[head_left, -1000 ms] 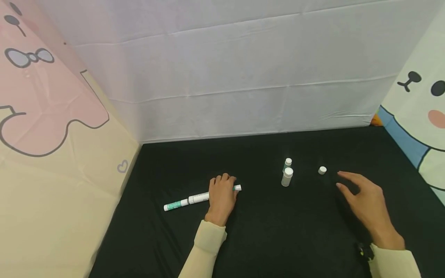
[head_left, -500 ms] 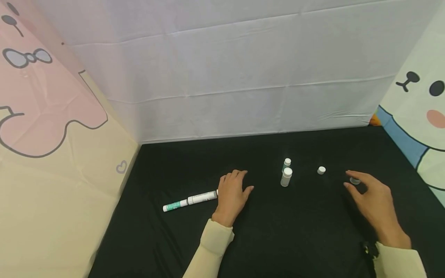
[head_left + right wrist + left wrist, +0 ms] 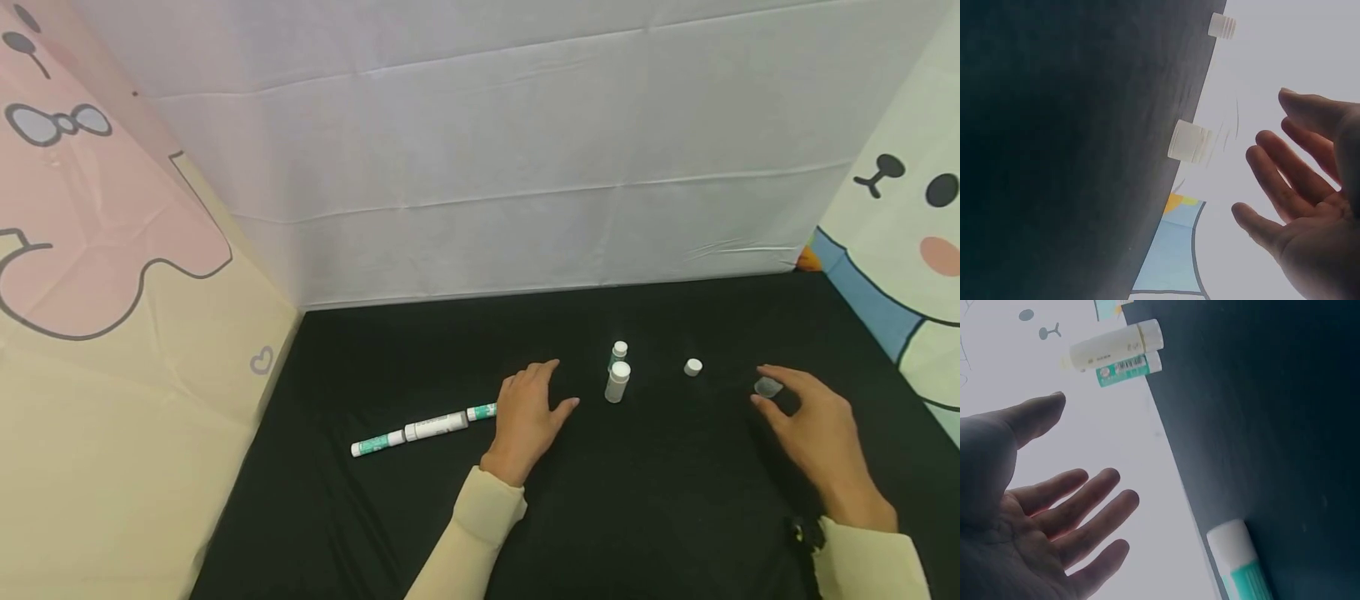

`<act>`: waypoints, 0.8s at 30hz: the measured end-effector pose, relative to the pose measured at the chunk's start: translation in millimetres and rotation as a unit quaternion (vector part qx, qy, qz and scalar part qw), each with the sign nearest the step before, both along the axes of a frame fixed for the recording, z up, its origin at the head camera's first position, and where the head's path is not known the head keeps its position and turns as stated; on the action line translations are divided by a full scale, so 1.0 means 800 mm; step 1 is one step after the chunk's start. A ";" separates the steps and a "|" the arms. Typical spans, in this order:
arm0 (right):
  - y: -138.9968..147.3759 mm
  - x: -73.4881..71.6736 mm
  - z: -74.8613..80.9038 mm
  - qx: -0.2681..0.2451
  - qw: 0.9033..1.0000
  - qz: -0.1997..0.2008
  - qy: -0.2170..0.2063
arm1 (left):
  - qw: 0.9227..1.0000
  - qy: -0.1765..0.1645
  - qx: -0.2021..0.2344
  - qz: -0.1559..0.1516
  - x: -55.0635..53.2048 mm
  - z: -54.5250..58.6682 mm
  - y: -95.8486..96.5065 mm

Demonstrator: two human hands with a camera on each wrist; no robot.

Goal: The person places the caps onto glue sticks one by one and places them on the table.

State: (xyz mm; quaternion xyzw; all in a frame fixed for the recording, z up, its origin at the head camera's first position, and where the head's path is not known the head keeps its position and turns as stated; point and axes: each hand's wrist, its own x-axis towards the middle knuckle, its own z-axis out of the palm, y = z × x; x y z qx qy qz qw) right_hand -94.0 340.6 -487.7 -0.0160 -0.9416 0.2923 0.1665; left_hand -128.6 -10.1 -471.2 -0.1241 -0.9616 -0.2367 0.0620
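My left hand has spread fingers and holds nothing. It is over the right end of a row of glue sticks lying end to end: a green-and-white one, a thicker white one and another green-and-white one, partly hidden by the hand. To its right stand a larger white glue stick and a small green-labelled one behind it, both visible in the left wrist view. My right hand, thumb and fingers apart, is beside a translucent cap, with a gap between them in the right wrist view.
A small white cap rests between the standing glue sticks and the right hand. Black cloth covers the table. A white sheet hangs at the back, with printed cloths at the left and right.
My left hand has moved right along the row and spread its fingers, uncovering part of the last lying glue stick. The right hand has shifted slightly right, and the translucent cap shows between its fingertips.
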 end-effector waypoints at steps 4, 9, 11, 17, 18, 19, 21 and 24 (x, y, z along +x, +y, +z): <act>0.007 -0.003 0.000 0.005 1.000 0.004 -0.004 | 1.000 -0.009 0.004 0.002 -0.003 -0.001 0.009; 0.014 -0.008 -0.001 0.013 1.000 0.008 -0.027 | 1.000 -0.017 0.006 0.002 -0.007 -0.004 0.018; 0.017 -0.010 -0.001 0.015 0.999 0.008 -0.039 | 1.000 -0.018 0.009 -0.001 -0.008 -0.005 0.022; 0.024 -0.016 0.000 0.019 0.998 0.009 -0.065 | 1.000 -0.021 0.014 -0.006 -0.011 -0.004 0.034; 0.025 -0.016 0.000 0.020 0.997 0.008 -0.068 | 1.000 -0.024 0.014 -0.007 -0.011 -0.004 0.036; 0.025 -0.017 0.000 0.021 0.997 0.008 -0.071 | 1.000 -0.026 0.014 -0.007 -0.011 -0.004 0.038; 0.026 -0.018 -0.001 0.024 0.997 0.008 -0.076 | 0.999 -0.028 0.016 -0.010 -0.012 -0.005 0.042; 0.028 -0.020 -0.002 0.027 0.996 0.009 -0.085 | 0.999 -0.032 0.021 -0.013 -0.013 -0.007 0.048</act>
